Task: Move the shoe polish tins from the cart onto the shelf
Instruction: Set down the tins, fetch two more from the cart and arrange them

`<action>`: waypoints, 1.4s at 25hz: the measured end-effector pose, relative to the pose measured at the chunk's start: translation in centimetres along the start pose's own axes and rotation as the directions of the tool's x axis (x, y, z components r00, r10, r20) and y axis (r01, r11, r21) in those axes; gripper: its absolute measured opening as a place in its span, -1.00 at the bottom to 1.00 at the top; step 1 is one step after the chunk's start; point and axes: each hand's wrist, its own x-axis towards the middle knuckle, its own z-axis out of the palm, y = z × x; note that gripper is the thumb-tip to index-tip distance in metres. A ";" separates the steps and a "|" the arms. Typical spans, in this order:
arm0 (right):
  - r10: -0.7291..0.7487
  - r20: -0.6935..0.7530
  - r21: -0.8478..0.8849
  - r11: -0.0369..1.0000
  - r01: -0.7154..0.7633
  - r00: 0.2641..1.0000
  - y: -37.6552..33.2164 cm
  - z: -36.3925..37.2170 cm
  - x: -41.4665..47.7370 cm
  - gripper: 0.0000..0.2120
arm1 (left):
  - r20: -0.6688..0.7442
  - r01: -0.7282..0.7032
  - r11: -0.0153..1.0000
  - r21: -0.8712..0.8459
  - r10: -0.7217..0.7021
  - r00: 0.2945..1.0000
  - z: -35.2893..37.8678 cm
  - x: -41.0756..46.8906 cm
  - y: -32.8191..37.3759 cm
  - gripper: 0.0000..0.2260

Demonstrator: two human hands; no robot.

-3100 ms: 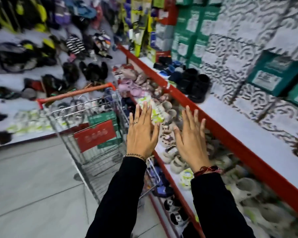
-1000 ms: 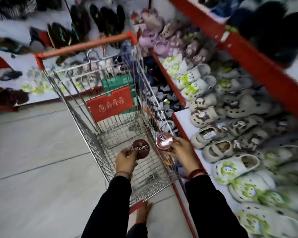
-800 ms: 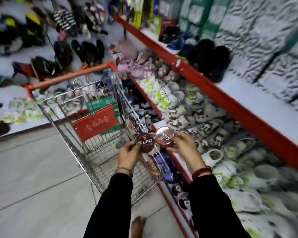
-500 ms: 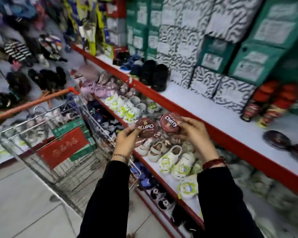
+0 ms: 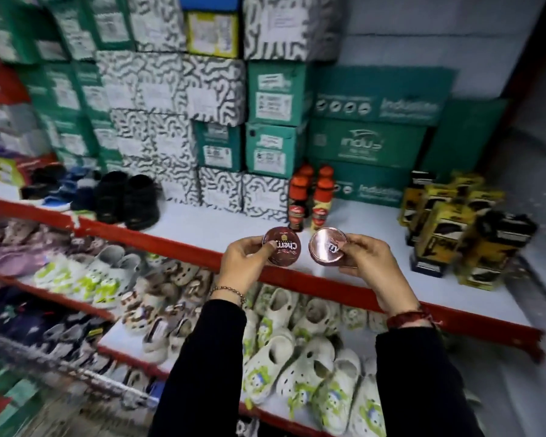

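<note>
Left hand [image 5: 245,263] gripping tin [image 5: 282,250], above shelf [image 5: 202,225]

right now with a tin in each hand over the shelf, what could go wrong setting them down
1. The left hand holds the dark tin over the red shelf edge; released there, it could tip off onto the clogs below.
2. The right hand pinches the shiny tin by its rim, so it might slip.
3. The red-capped bottles stand just behind; pushing the tins back could topple them.

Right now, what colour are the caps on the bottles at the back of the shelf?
Red-orange caps, clearest in the head view.
</note>
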 end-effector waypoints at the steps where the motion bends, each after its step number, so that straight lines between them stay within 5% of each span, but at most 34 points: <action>1: -0.011 -0.058 -0.049 0.999 0.008 0.998 0.1 -1.2 0.2 -0.76 | 0.038 -0.010 0.998 0.056 0.008 0.999 1.3 0.7 0.3 -0.82; 7: -0.009 -0.248 -0.344 0.936 -0.080 0.969 1.4 -6.0 1.1 -0.73 | 0.163 -0.051 0.910 0.412 -0.019 0.986 6.0 3.6 0.9 -0.72; 15: 0.077 -0.319 -0.481 0.846 -0.231 0.945 1.6 -6.9 1.6 -0.81 | 0.376 -0.048 0.835 0.548 -0.195 0.906 7.5 6.3 0.2 -0.76; 20: 0.090 -0.345 -0.430 0.869 -0.243 0.934 1.1 -6.1 1.7 -0.82 | 0.417 -0.119 0.811 0.572 -0.163 0.894 8.6 6.3 0.1 -0.77; 29: 0.098 -0.271 -0.479 0.849 -0.223 0.957 1.4 -7.0 1.3 -0.90 | 0.402 -0.100 0.817 0.568 -0.169 0.900 8.6 6.2 0.1 -0.96; 32: -0.007 -0.231 -0.556 0.822 -0.126 0.973 1.5 -6.9 1.1 -0.78 | 0.418 -0.214 0.759 0.615 -0.084 0.905 8.8 6.0 0.6 -0.74; 35: -0.106 -0.017 -0.689 0.722 0.065 0.994 1.2 -6.1 1.4 -0.54 | 0.600 -0.420 0.704 0.572 -0.011 0.800 9.7 5.8 1.6 -0.54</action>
